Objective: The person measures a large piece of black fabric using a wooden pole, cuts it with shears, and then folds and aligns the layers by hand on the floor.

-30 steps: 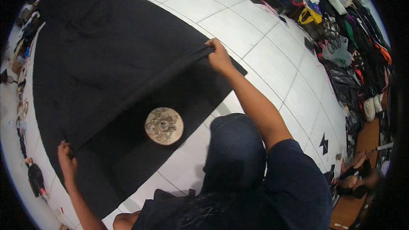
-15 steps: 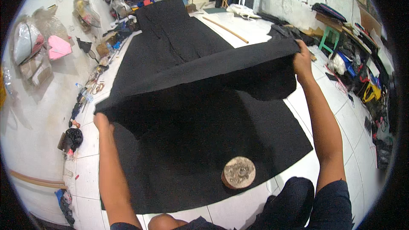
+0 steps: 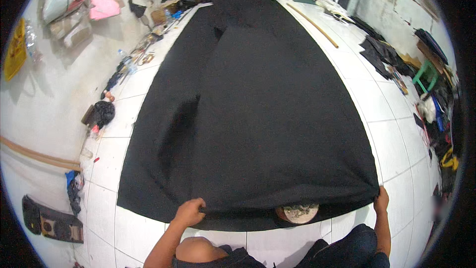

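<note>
My left hand (image 3: 191, 212) at seven o'clock and right hand (image 3: 381, 200) at four pinch the black cloth (image 3: 277, 119), mostly spread over the floor (image 3: 136, 233). Its near edge, partly hiding the round block (image 3: 301, 214) at five, isn't flat yet.

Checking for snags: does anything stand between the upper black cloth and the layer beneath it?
Yes: a round block, at the near edge between the left hand and the right hand, partly covered by the upper black cloth. Nothing else shows there.
</note>
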`<state>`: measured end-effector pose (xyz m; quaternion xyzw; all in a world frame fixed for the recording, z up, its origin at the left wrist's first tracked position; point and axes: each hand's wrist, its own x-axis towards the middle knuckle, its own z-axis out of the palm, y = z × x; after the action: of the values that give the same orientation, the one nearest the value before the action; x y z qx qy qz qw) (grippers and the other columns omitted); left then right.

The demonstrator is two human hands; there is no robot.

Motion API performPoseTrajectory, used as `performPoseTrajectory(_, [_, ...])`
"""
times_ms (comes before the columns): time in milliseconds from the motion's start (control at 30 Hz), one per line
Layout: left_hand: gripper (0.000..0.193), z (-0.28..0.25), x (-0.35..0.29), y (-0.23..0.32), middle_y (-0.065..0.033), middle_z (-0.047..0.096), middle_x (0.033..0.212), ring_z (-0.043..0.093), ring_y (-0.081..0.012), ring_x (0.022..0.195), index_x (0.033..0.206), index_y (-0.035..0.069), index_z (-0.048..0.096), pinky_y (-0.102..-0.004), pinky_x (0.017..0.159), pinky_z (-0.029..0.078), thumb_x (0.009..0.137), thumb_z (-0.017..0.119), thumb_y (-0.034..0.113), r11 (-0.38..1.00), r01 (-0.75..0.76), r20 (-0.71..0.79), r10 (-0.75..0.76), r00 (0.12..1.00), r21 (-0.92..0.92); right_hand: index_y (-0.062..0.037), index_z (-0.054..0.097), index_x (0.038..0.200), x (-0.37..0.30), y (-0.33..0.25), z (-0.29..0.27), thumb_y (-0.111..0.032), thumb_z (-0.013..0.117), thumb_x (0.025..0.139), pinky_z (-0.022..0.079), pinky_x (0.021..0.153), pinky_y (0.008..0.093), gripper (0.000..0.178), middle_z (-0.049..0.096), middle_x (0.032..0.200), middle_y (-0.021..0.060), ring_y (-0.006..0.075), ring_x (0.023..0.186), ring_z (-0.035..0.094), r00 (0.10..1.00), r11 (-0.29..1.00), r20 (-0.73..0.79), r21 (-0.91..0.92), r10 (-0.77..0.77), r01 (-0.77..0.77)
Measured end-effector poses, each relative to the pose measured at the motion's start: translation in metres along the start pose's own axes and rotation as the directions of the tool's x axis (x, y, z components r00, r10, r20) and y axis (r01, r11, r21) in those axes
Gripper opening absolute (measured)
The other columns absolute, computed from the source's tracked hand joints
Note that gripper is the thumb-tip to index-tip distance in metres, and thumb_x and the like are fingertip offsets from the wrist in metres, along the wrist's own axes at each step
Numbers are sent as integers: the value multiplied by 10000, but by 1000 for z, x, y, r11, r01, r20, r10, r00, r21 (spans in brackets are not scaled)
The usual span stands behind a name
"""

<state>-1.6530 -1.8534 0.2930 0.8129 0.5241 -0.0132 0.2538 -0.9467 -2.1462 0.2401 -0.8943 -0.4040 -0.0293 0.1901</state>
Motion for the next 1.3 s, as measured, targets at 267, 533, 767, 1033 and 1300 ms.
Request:
performPoseTrajectory(267, [533, 13, 54, -105, -200, 637, 1068, 619, -341, 983, 1075, -34, 636, -445, 890, 475, 829, 704, 434, 758, 472, -177, -593, 785, -450, -45, 604, 1145, -21, 0, 5, -134, 490, 897, 464, 882, 397, 287, 644, 1036, 174, 350, 1013, 610, 985, 987, 78, 31, 156, -158])
performPoseTrajectory(533, [770, 44, 106, -119, -209, 452, 1338, 489, -351, 1208, 1402, 96, 485, -456, 999, 436, 777, 762, 449, 850, 522, -403, -506, 763, -78, -72, 590, 1185, -31, 38, 3, -88, 471, 865, 472, 905, 446, 342, 630, 1103, 197, 386, 1066, 589, 994, 977, 82, -208, 75, -56])
performPoseTrajectory(767, [189, 0, 134, -203, -267, 560, 843, 553, -430, 820, 822, -55, 541, -476, 729, 430, 894, 514, 118, 862, 245, -791, -505, 345, -443, -67, 617, 1071, -21, 1, -3, -108, 477, 871, 477, 843, 467, 247, 643, 1027, 204, 407, 980, 601, 976, 963, 76, -196, 202, -184])
performPoseTrajectory(1033, [430, -274, 24, -220, -262, 637, 1084, 589, -386, 961, 1065, -113, 602, -424, 906, 439, 983, 409, 262, 905, -46, -906, -423, -14, -422, -6, 602, 1137, -8, -12, 27, 73, 429, 721, 446, 958, 448, 457, 608, 1108, 251, 414, 1061, 570, 962, 958, 103, -170, 252, -233])
performPoseTrajectory(1300, [555, -119, -167, -286, -316, 606, 1155, 596, -419, 1029, 1174, -132, 572, -437, 925, 450, 986, 390, 358, 646, 491, -785, -604, -139, -584, -6, 529, 1080, 1, 22, 36, 6, 460, 800, 443, 864, 352, 288, 594, 975, 132, 237, 933, 560, 945, 862, -131, 461, 298, -208])
